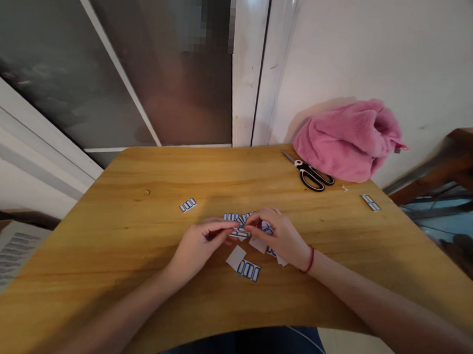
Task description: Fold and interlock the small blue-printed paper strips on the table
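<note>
Small white label stickers with blue-outlined boxes lie about the middle of the table. My left hand (198, 244) pinches the left end of one label sticker (239, 233) between thumb and fingers. At its other end, my right hand (280, 236), with a red band on the wrist, closes thumb and forefinger on the same piece. More label stickers show behind and beneath the hands, partly hidden. Just in front of them lies a blue-boxed sticker piece (249, 270), touching a blank white piece (237, 258). Another sticker piece (188, 204) rests alone to the left.
Black-handled scissors (311, 173) lie at the back right beside a bunched pink cloth (346, 141). One sticker piece (370, 202) is near the right edge of the wooden table (107, 254). A small yellowish bit (146, 192) sits at the left. Glass panels and a wall stand behind.
</note>
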Motion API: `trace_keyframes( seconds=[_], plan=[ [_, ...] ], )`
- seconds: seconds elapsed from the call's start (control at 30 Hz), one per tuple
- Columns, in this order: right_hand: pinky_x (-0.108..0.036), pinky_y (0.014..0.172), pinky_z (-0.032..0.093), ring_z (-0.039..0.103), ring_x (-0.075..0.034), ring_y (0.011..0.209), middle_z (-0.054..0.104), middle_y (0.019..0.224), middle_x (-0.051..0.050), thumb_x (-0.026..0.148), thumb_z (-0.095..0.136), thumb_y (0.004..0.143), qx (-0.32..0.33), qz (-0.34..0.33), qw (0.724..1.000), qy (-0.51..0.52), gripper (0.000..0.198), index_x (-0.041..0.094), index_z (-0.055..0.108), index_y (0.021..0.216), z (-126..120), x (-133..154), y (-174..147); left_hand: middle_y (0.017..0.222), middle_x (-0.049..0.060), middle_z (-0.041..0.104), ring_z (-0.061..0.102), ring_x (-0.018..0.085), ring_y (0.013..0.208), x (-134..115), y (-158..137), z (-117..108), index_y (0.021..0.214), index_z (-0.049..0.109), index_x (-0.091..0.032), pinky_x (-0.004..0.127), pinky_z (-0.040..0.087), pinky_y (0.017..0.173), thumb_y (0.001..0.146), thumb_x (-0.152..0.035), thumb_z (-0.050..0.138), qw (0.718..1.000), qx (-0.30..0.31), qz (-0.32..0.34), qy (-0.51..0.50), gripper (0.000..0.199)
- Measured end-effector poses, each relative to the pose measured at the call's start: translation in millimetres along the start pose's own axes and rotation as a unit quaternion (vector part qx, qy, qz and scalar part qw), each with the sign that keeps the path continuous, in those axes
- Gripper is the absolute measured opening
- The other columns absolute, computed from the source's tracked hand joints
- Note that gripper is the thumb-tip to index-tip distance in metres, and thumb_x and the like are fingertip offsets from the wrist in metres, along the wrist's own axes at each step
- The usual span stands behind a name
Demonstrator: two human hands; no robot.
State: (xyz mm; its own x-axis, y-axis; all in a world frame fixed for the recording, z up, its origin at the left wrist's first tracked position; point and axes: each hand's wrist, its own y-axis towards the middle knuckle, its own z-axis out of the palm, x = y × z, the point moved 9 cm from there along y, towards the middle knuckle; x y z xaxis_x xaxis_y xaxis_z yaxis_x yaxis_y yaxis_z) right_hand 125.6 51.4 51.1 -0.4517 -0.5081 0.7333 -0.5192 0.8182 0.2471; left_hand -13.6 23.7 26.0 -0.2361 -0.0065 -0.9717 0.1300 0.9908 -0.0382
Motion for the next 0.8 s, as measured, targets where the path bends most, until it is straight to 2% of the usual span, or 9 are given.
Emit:
trace_keyframes(
  seconds=[0.07, 0.17, 0.23, 0.37, 0.43, 0.53, 0.63, 0.73, 0.8],
  plan=[
    [-0.030, 0.078, 0.038, 0.056, -0.013, 0.077, 0.064, 0.080, -0.001, 0.034, 0.054, 0.083, -0.013, -0.003, 1.000, -0.022, 0.015, 0.021, 0.061, 0.085, -5.6, -1.6, 0.5, 0.093, 0.004, 0.068, 0.065, 0.017, 0.077, -6.2, 6.1, -25.1, 0.094, 0.069, -0.022, 0.029, 0.053, 0.076, 0.078, -0.035, 0.056, 0.997, -0.053, 0.029, 0.044, 0.025],
    [-0.030, 0.077, 0.038, 0.056, -0.013, 0.075, 0.064, 0.080, -0.001, 0.035, 0.055, 0.083, -0.030, -0.004, 0.999, -0.037, 0.015, 0.021, 0.061, 0.085, -11.7, -6.0, 1.1, 0.095, 0.004, 0.068, 0.065, 0.017, 0.076, -5.9, 15.5, -70.4, 0.095, 0.068, -0.021, 0.029, 0.052, 0.073, 0.075, -0.038, 0.059, 0.987, -0.136, 0.010, 0.090, 0.028],
    [-0.031, 0.077, 0.038, 0.056, -0.013, 0.074, 0.064, 0.079, -0.001, 0.035, 0.054, 0.083, -0.035, 0.000, 0.999, -0.038, 0.015, 0.021, 0.061, 0.085, -13.3, -9.4, 1.4, 0.089, 0.004, 0.069, 0.065, 0.018, 0.075, -2.8, 22.2, -88.7, 0.092, 0.069, -0.021, 0.029, 0.051, 0.071, 0.072, -0.039, 0.062, 0.984, -0.121, -0.017, 0.128, 0.028],
    [-0.031, 0.078, 0.038, 0.057, -0.013, 0.074, 0.064, 0.079, -0.001, 0.033, 0.054, 0.083, -0.036, 0.007, 0.999, -0.028, 0.014, 0.021, 0.062, 0.084, -13.4, -13.1, 2.3, 0.085, 0.003, 0.070, 0.064, 0.020, 0.079, 12.9, 26.6, -90.2, 0.086, 0.070, -0.025, 0.028, 0.049, 0.073, 0.070, -0.036, 0.062, 0.973, 0.053, -0.067, 0.212, 0.021],
    [-0.029, 0.075, 0.040, 0.057, -0.012, 0.073, 0.064, 0.078, 0.000, 0.033, 0.055, 0.082, -0.029, 0.012, 0.999, -0.009, 0.014, 0.021, 0.062, 0.083, -12.1, -14.6, 3.0, 0.083, 0.003, 0.070, 0.064, 0.021, 0.080, 19.8, 24.5, -95.0, 0.078, 0.071, -0.025, 0.030, 0.048, 0.074, 0.069, -0.036, 0.062, 0.964, 0.088, -0.078, 0.237, 0.017],
    [-0.026, 0.069, 0.041, 0.056, -0.012, 0.070, 0.064, 0.076, 0.000, 0.034, 0.056, 0.081, -0.018, 0.023, 0.999, 0.020, 0.015, 0.021, 0.063, 0.083, -10.4, -17.4, 4.1, 0.083, 0.003, 0.070, 0.063, 0.022, 0.079, 23.9, 23.9, -108.8, 0.074, 0.070, -0.025, 0.030, 0.048, 0.073, 0.068, -0.035, 0.061, 0.956, 0.082, -0.077, 0.272, 0.015],
    [-0.027, 0.070, 0.041, 0.056, -0.012, 0.070, 0.063, 0.075, 0.001, 0.032, 0.056, 0.081, -0.025, 0.025, 0.999, 0.005, 0.013, 0.021, 0.063, 0.081, -13.4, -17.9, 4.8, 0.084, 0.003, 0.067, 0.060, 0.020, 0.075, 19.8, 25.2, -117.5, 0.075, 0.068, -0.024, 0.029, 0.046, 0.069, 0.068, -0.033, 0.059, 0.944, 0.067, -0.051, 0.320, 0.015],
    [-0.029, 0.074, 0.039, 0.056, -0.012, 0.073, 0.063, 0.078, 0.000, 0.031, 0.055, 0.083, -0.037, 0.021, 0.999, -0.032, 0.012, 0.021, 0.062, 0.082, -17.4, -16.8, 5.2, 0.082, 0.003, 0.063, 0.056, 0.018, 0.068, 8.9, 27.8, -123.3, 0.084, 0.065, -0.023, 0.028, 0.044, 0.064, 0.072, -0.036, 0.056, 0.917, -0.005, -0.019, 0.399, 0.020],
    [-0.031, 0.078, 0.037, 0.055, -0.014, 0.079, 0.063, 0.083, -0.001, 0.032, 0.054, 0.084, -0.037, 0.009, 0.997, -0.070, 0.013, 0.021, 0.062, 0.085, -17.3, -14.5, 5.7, 0.086, 0.005, 0.060, 0.055, 0.018, 0.072, 1.1, 29.1, -124.0, 0.092, 0.062, -0.022, 0.029, 0.043, 0.068, 0.075, -0.040, 0.053, 0.899, -0.075, 0.006, 0.432, 0.026]
  ],
)
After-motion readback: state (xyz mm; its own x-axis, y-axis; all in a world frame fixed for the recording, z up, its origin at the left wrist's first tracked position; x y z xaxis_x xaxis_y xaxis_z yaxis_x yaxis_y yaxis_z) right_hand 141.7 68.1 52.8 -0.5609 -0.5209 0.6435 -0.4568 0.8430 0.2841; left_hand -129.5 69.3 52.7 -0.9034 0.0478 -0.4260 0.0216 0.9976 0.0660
